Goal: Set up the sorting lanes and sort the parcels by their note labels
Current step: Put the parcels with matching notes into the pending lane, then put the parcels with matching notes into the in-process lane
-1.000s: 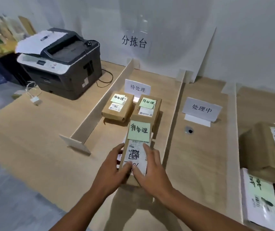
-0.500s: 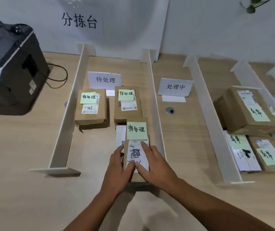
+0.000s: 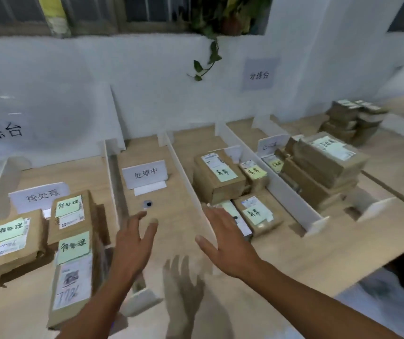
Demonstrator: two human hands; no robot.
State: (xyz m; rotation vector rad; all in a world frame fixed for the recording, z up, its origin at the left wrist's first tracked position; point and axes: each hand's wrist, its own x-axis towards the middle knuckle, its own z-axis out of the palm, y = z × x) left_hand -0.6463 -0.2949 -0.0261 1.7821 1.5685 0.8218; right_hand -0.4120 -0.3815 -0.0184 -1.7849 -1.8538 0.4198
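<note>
Three brown parcels with green notes lie in the left lane: a tall one (image 3: 72, 277) nearest me, one (image 3: 71, 214) behind it and one (image 3: 12, 241) to its left, by the lane sign (image 3: 39, 195). My left hand (image 3: 132, 245) hovers open over the second lane, in front of its sign (image 3: 144, 173). My right hand (image 3: 225, 243) is open, palm down, over the divider (image 3: 183, 172) between the second and third lanes. Neither hand holds anything. The third lane holds parcels (image 3: 216, 178) with notes; the fourth holds a stack (image 3: 323, 165).
White divider boards (image 3: 291, 192) split the wooden table (image 3: 281, 253) into lanes. Another pile of parcels (image 3: 352, 121) stands at the far right back. A small black disc (image 3: 148, 204) lies in the second lane. A plant (image 3: 208, 57) hangs on the white wall.
Both hands have let go of the tall parcel in the left lane and moved right, spreading open over the second lane. My view has swung right, revealing the right lanes.
</note>
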